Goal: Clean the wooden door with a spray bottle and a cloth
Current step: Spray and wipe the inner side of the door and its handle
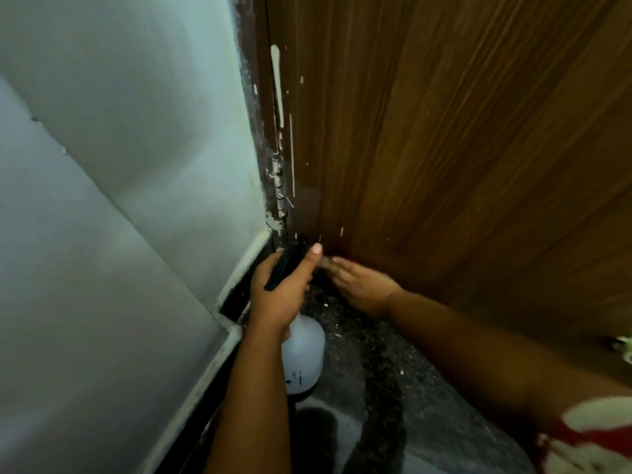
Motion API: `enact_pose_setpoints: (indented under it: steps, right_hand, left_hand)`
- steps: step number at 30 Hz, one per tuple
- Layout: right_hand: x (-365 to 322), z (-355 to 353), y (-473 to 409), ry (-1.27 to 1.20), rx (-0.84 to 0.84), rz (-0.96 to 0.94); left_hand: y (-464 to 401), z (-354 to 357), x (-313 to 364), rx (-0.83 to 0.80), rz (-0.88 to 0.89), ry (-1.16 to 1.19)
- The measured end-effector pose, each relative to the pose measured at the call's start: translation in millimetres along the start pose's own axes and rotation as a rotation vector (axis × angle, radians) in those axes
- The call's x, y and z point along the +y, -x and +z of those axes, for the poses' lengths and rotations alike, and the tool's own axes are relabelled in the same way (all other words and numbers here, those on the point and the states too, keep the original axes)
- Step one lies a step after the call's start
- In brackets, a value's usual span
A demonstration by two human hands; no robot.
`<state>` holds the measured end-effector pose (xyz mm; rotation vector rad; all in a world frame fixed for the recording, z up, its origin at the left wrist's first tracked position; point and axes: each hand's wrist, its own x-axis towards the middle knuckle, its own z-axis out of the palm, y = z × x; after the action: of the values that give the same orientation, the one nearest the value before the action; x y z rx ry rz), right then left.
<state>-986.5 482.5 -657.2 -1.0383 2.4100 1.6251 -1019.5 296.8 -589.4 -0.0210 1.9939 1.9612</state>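
The brown wooden door (444,148) fills the right of the view, with white paint splashes near its hinge edge. My left hand (280,292) grips the black trigger head of a white spray bottle (302,357), whose nozzle points at the door's bottom left corner. My right hand (362,285) is blurred and lies low against the bottom of the door with its fingers stretched out. A small greyish bit shows at its fingertips; whether that is the cloth I cannot tell.
A pale wall (119,165) stands on the left and meets the door at a paint-spattered hinge (278,186). A white skirting board (219,340) runs along the wall's foot. The floor (376,371) is dark speckled stone.
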Motion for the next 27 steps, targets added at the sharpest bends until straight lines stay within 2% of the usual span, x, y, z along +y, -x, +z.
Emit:
enact_pose_setpoints:
  steps: [1,3,8,10,12,14,19,23,25,27]
  right_hand:
    - [-17,5,2,0.013,-0.108,-0.057]
    - [-37,10,11,0.018,-0.188,-0.077]
    - [-40,26,74,-0.166,-0.066,-0.034]
    - [-58,36,112,-0.070,-0.051,-0.172]
    - [-75,39,150,-0.013,-0.182,-0.308]
    - [-85,38,175,-0.134,-0.328,-0.278]
    - [-74,32,163,-0.337,-0.401,-0.204]
    - [-41,19,85,-0.436,-0.260,-0.013]
    - [-11,-2,43,-0.407,-0.086,0.132]
    - [30,-26,13,-0.330,0.120,0.358]
  left_hand:
    - [-1,1,0,-0.021,0.008,-0.034]
    - [-3,3,-2,-0.048,0.027,-0.075]
    - [-1,-4,-5,-0.007,-0.057,0.053]
    - [1,-4,-4,-0.001,-0.076,0.051]
    - [3,-3,-2,-0.019,-0.068,0.006]
    - [7,0,0,-0.047,-0.048,-0.024]
    - [14,3,-2,-0.050,-0.059,-0.024]
    - [12,1,-2,0.000,-0.042,0.028]
    - [8,0,3,0.007,0.032,0.012]
    - [1,-5,14,0.035,0.106,0.018]
